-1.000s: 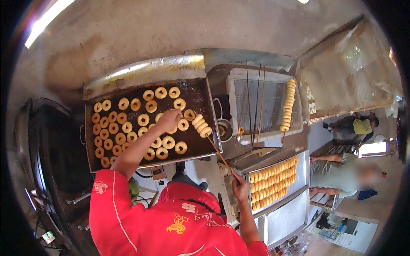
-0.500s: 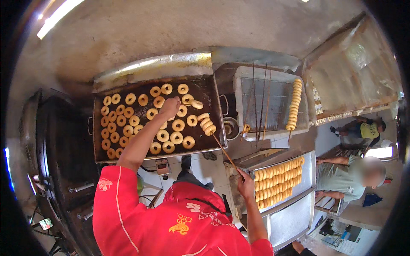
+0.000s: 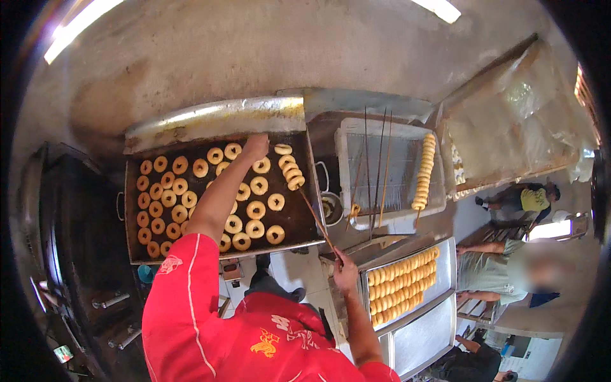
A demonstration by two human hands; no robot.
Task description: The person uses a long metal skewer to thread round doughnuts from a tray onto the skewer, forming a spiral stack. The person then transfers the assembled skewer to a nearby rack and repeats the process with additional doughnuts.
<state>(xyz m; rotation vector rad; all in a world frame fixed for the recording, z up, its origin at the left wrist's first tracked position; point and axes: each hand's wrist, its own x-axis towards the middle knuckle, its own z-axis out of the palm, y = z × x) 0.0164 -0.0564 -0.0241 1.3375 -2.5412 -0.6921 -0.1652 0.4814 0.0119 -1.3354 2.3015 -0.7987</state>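
Note:
A wide dark metal pan point(image 3: 137, 210) holds several golden ring doughnuts point(image 3: 180, 165), some of them lying under my left arm. My left hand point(image 3: 256, 145) reaches over the pan close to its far edge; its fingers are too hidden to show whether they grip a doughnut. My right hand point(image 3: 345, 270) is closed round the near end of a thin skewer point(image 3: 315, 216). The skewer slants up to the left over the pan's right side, with a short stack of doughnuts point(image 3: 291, 173) threaded on its far part. Near that stack's far end is another doughnut point(image 3: 283, 149).
Right of the pan, a wire-bottomed pale tray point(image 3: 340, 165) carries bare skewers point(image 3: 385, 165) and a full doughnut skewer point(image 3: 424, 172). Nearer stands a metal tray point(image 3: 445, 254) with doughnut rows point(image 3: 404, 280). A small pot point(image 3: 331, 209) sits between. A person point(image 3: 503, 270) stands at right.
My left hand has moved toward the pan's far edge. My right hand has pushed the loaded skewer farther over the pan. The view has shifted slightly.

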